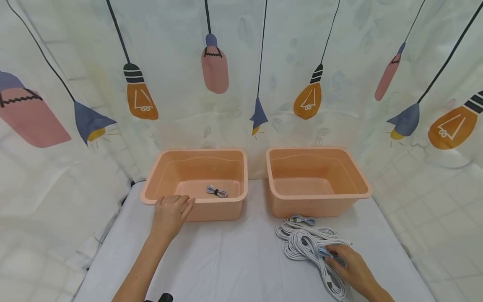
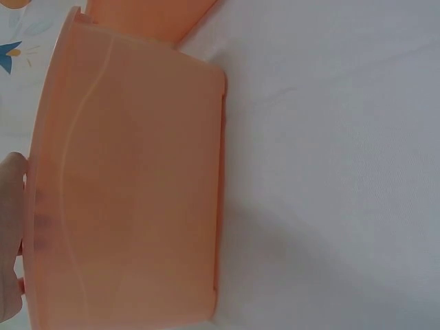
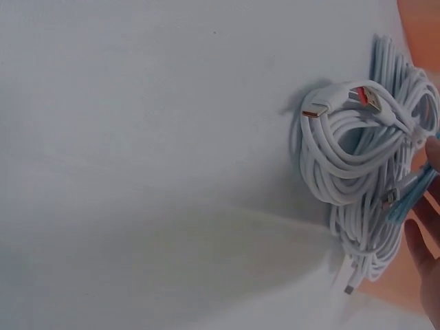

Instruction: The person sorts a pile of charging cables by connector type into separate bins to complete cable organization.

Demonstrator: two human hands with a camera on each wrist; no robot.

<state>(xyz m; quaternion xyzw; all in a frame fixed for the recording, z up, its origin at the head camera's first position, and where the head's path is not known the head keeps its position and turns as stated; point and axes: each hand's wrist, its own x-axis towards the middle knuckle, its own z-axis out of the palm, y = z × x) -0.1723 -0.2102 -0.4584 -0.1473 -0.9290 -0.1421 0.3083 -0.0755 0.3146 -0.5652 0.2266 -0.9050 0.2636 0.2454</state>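
At the left orange plastic bin, my left hand grips the front rim, its fingers bent over the edge. Inside that bin lies one small grey-white cable bundle with a black tie. My right hand pinches a light blue cable, coiled small with a metal plug showing. Beneath it, coiled white cables lie in a heap on the table, with USB plugs visible in the right wrist view. A small blue-grey cable bundle sits at the heap's far end. Fingertips of my left hand are partly hidden.
A second orange bin stands to the right, just behind the cable heap. Both bins are on a white-covered table. A curtain printed with lamps hangs close behind them. A black object shows at the near edge.
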